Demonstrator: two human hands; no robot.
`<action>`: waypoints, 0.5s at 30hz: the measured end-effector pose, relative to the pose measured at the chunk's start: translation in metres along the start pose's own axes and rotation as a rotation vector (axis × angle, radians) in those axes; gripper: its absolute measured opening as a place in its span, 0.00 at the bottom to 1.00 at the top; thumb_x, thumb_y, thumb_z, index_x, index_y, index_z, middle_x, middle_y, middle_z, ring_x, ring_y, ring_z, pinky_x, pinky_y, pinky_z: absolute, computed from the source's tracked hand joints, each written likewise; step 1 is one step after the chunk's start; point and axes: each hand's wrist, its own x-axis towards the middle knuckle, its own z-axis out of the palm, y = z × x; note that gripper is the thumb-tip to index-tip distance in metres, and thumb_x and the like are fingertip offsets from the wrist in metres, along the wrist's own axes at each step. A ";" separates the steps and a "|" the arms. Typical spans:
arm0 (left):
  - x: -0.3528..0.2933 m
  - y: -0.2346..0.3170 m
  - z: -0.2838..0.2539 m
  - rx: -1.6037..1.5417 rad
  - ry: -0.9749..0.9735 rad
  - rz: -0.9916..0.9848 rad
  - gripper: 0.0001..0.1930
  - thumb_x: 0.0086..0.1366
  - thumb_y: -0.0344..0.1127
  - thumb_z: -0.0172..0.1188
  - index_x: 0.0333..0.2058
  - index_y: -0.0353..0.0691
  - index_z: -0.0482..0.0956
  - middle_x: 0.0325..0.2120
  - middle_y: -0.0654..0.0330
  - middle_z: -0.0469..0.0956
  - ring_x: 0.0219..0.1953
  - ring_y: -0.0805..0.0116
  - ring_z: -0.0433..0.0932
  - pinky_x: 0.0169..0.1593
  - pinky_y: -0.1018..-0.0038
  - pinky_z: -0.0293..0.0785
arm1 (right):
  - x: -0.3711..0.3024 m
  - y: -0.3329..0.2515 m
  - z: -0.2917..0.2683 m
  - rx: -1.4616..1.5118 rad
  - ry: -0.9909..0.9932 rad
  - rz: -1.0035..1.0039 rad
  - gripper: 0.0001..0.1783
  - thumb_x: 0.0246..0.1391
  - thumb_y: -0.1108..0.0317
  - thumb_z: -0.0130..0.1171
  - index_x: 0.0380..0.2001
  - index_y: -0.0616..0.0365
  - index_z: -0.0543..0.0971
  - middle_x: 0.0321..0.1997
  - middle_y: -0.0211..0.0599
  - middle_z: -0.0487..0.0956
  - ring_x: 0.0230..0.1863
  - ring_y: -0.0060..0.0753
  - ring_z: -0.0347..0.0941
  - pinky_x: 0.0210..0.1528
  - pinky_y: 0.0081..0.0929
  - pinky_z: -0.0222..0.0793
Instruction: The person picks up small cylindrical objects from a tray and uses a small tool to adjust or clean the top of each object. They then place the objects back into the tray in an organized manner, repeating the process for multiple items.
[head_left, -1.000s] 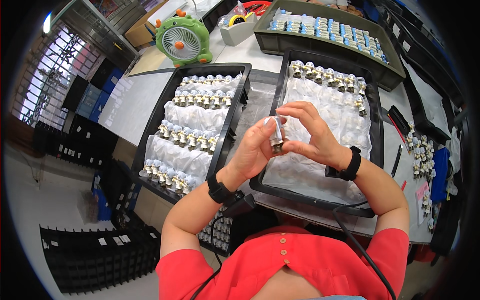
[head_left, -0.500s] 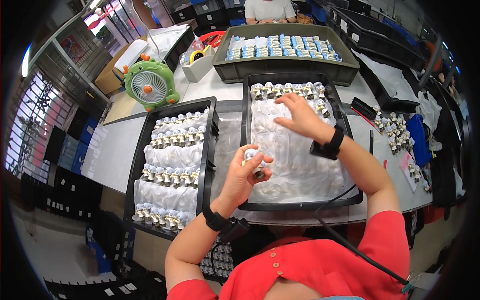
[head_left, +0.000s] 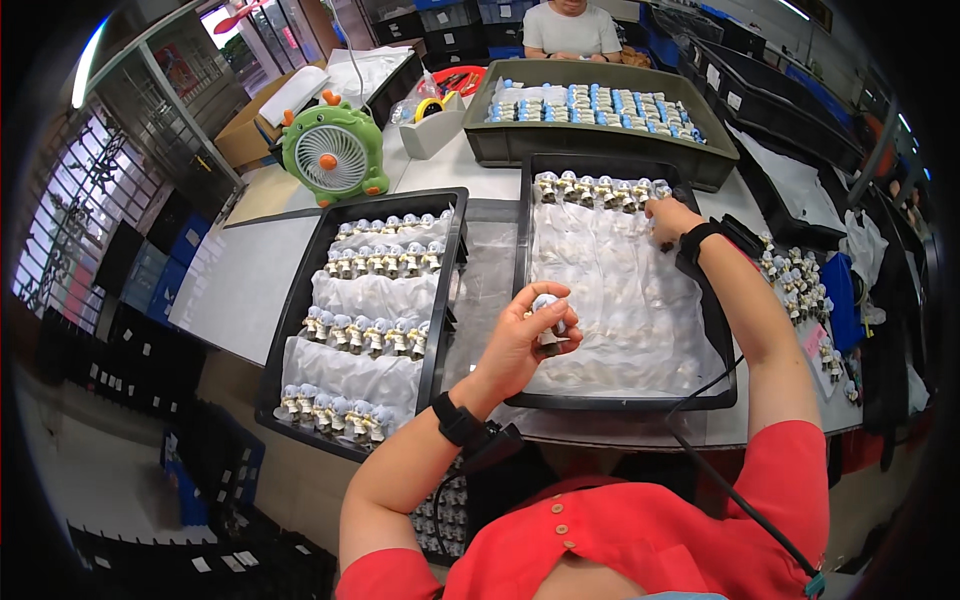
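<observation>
While the left hand [head_left: 515,345] pinches a small rounded figurine [head_left: 543,301] with a pale blue head over the near left part of the right black tray [head_left: 625,402], right hand [head_left: 675,220] is curled at its far right corner beside the figurine row [head_left: 600,191], can't tell if gripping. Tray lining [head_left: 615,345] is thin, crumpled, white; white labels [head_left: 246,558] on dark bins [head_left: 295,568] near left, print too small to read. White table [head_left: 240,295], green animal-shaped fan [head_left: 328,162] far left.

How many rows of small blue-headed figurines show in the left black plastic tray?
4 rows of figurines in the black plastic tray: far end, just nearer, around the middle, near end. Others may be hidden under the crumpled white sheets.
</observation>
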 end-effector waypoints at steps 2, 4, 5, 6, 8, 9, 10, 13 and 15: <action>0.001 -0.002 -0.001 -0.006 -0.017 -0.008 0.13 0.61 0.38 0.57 0.43 0.45 0.69 0.30 0.63 0.74 0.33 0.71 0.76 0.38 0.73 0.74 | 0.000 0.000 0.003 -0.008 -0.029 0.015 0.26 0.30 0.72 0.63 0.40 0.58 0.73 0.37 0.49 0.77 0.43 0.50 0.73 0.43 0.36 0.70; 0.002 -0.003 -0.001 -0.007 -0.034 -0.008 0.13 0.61 0.37 0.57 0.43 0.44 0.69 0.32 0.62 0.74 0.33 0.72 0.76 0.38 0.74 0.74 | -0.002 0.000 0.000 0.033 -0.002 0.003 0.25 0.30 0.72 0.62 0.40 0.57 0.73 0.36 0.49 0.77 0.42 0.50 0.73 0.42 0.36 0.70; 0.003 -0.003 -0.001 -0.005 -0.043 -0.004 0.13 0.61 0.37 0.58 0.43 0.44 0.69 0.33 0.61 0.75 0.33 0.72 0.76 0.37 0.75 0.74 | -0.005 0.001 -0.004 0.078 0.041 -0.015 0.25 0.30 0.73 0.62 0.40 0.57 0.73 0.36 0.50 0.77 0.42 0.51 0.74 0.42 0.37 0.70; 0.005 -0.002 0.000 -0.003 -0.054 -0.001 0.13 0.61 0.37 0.58 0.43 0.43 0.69 0.34 0.60 0.75 0.33 0.73 0.76 0.37 0.75 0.73 | -0.009 0.002 -0.009 0.122 0.083 -0.033 0.25 0.30 0.74 0.61 0.39 0.57 0.73 0.36 0.50 0.77 0.41 0.51 0.74 0.41 0.37 0.71; 0.007 -0.003 -0.002 0.015 -0.029 0.039 0.15 0.60 0.36 0.58 0.45 0.43 0.69 0.37 0.58 0.75 0.33 0.73 0.76 0.35 0.77 0.73 | -0.018 -0.015 -0.018 0.173 0.346 -0.276 0.23 0.31 0.73 0.60 0.38 0.57 0.72 0.33 0.52 0.76 0.36 0.54 0.73 0.39 0.39 0.69; 0.007 -0.002 -0.005 0.023 -0.004 0.061 0.15 0.60 0.36 0.58 0.45 0.42 0.68 0.38 0.57 0.76 0.33 0.74 0.76 0.34 0.78 0.72 | -0.030 -0.041 -0.036 0.297 0.275 -0.290 0.25 0.33 0.72 0.62 0.41 0.58 0.71 0.34 0.48 0.76 0.34 0.47 0.75 0.37 0.34 0.70; 0.005 -0.001 -0.009 0.021 0.027 0.094 0.16 0.60 0.36 0.58 0.46 0.42 0.68 0.39 0.57 0.75 0.32 0.74 0.75 0.33 0.79 0.72 | -0.048 -0.069 -0.050 0.559 0.230 -0.358 0.26 0.34 0.71 0.63 0.43 0.57 0.71 0.36 0.45 0.75 0.33 0.40 0.75 0.36 0.30 0.70; 0.005 0.002 -0.009 0.015 0.083 0.155 0.22 0.60 0.36 0.58 0.52 0.41 0.66 0.43 0.57 0.74 0.31 0.77 0.74 0.30 0.81 0.70 | -0.092 -0.114 -0.056 1.063 0.092 -0.496 0.28 0.41 0.73 0.64 0.48 0.56 0.68 0.43 0.38 0.68 0.33 0.21 0.72 0.34 0.18 0.70; 0.005 0.005 -0.004 0.017 0.082 0.190 0.23 0.61 0.37 0.58 0.54 0.41 0.65 0.42 0.58 0.74 0.30 0.77 0.73 0.30 0.82 0.70 | -0.113 -0.129 -0.053 1.137 0.082 -0.568 0.29 0.42 0.74 0.64 0.50 0.56 0.67 0.45 0.38 0.67 0.35 0.20 0.73 0.38 0.18 0.71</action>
